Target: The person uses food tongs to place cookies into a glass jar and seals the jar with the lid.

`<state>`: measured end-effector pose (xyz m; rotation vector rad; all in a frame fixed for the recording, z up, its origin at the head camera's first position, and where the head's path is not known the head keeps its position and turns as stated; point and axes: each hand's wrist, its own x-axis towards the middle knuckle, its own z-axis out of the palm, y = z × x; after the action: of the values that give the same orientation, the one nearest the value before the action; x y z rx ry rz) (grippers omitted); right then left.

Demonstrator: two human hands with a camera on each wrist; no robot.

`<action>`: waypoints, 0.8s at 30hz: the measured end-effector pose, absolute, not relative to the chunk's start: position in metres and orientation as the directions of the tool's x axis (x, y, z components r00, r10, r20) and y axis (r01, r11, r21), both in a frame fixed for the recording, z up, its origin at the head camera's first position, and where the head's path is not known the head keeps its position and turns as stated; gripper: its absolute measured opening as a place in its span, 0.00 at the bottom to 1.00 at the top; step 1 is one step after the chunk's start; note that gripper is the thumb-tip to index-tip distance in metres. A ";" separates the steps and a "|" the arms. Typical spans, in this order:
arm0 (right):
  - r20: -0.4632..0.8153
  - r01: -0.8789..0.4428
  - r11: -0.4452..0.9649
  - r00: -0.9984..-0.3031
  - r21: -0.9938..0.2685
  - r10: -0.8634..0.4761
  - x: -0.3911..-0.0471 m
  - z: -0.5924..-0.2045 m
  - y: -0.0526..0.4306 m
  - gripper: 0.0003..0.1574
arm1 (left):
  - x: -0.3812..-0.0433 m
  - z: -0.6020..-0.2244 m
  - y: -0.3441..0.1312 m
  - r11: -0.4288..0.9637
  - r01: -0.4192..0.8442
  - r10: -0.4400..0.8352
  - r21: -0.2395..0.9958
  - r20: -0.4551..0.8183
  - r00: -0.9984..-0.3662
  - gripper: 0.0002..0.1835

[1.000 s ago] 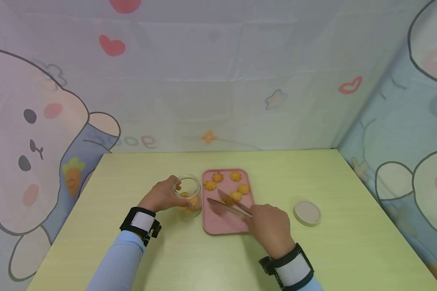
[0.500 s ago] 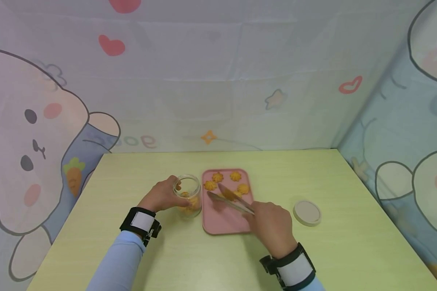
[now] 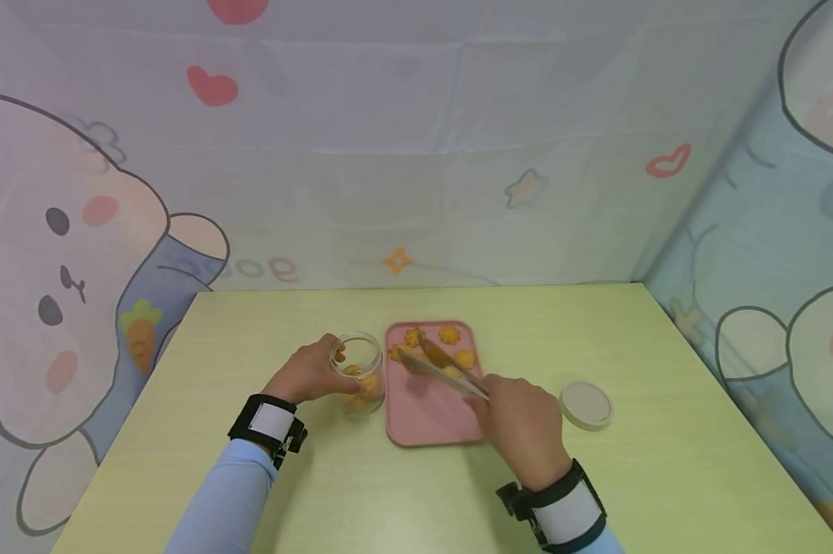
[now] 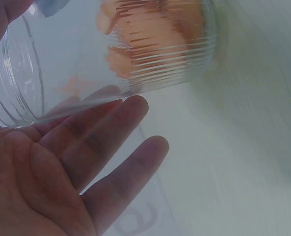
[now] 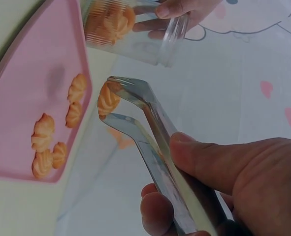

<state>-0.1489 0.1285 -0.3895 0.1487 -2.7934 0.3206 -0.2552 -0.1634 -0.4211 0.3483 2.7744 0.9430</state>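
Observation:
My left hand (image 3: 314, 372) grips a clear glass jar (image 3: 356, 355), which stands upright on the table at the left of a pink tray (image 3: 426, 419). Through the ribbed glass in the left wrist view, several swirled cookies (image 4: 147, 32) show at the jar's bottom. My right hand (image 3: 523, 427) holds metal tongs (image 5: 152, 120). Between the tong tips is a single golden cookie (image 5: 108, 100), lifted off the tray. More cookies (image 5: 43, 132) lie on the tray, partly behind the tongs in the head view.
A round whitish lid (image 3: 586, 406) lies on the pale yellow table (image 3: 666, 477), right of the tray. Behind the table hangs a printed cloth backdrop (image 3: 389, 154), and it continues along the right side.
The tongs have closed on a cookie and lifted it from the tray, moving slightly toward the tray's far side. My left hand and the jar have stayed in place.

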 end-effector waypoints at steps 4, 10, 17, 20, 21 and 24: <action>0.336 -0.143 0.967 -0.940 -0.209 -0.067 -0.148 -0.386 0.128 0.19 | -0.255 -0.421 -0.163 0.768 0.153 0.278 0.622 -0.108 -0.955 0.39; 0.358 -0.155 0.964 -0.931 -0.216 -0.069 -0.148 -0.380 0.127 0.18 | -0.255 -0.421 -0.163 0.769 0.158 0.280 0.620 -0.104 -0.954 0.39; 0.380 -0.161 0.958 -0.923 -0.239 -0.061 -0.147 -0.370 0.125 0.18 | -0.256 -0.422 -0.163 0.769 0.146 0.271 0.623 -0.111 -0.956 0.39; 0.390 -0.169 0.956 -0.919 -0.241 -0.065 -0.146 -0.366 0.124 0.18 | -0.256 -0.422 -0.163 0.766 0.140 0.268 0.628 -0.113 -0.957 0.39; 0.392 -0.171 0.955 -0.918 -0.241 -0.065 -0.146 -0.365 0.123 0.19 | -0.256 -0.422 -0.163 0.764 0.138 0.267 0.630 -0.114 -0.957 0.39; 0.389 -0.170 0.955 -0.919 -0.243 -0.064 -0.146 -0.361 0.121 0.20 | -0.256 -0.422 -0.163 0.761 0.135 0.267 0.635 -0.116 -0.957 0.39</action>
<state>-0.1464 0.1215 -0.3606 0.1695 -2.7227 0.3858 -0.2565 -0.1634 -0.4221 0.3188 2.7574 0.9712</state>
